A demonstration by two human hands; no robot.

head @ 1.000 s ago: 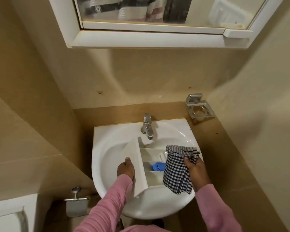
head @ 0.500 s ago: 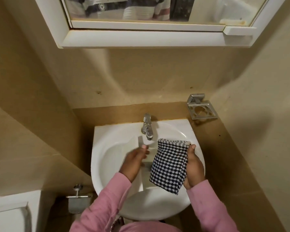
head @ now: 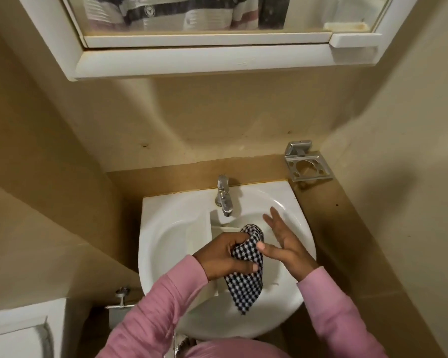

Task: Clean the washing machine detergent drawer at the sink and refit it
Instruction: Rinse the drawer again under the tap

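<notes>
Here, drawer: the white detergent drawer (head: pixel 201 236) lies in the sink (head: pixel 155 210) under the tap (head: pixel 224 200), partly hidden by the hands.
Left hand (head: pixel 225 257): fingers curled round the checked cloth (head: pixel 243 288), bunched over the drawer.
Right hand (head: pixel 282 244): fingers straight and spread, holding nothing — just beside the cloth.
Done: drawer brought to the sink; no running water visible.
Left: in my judgement, most of the wiping — then the refitting.
</notes>
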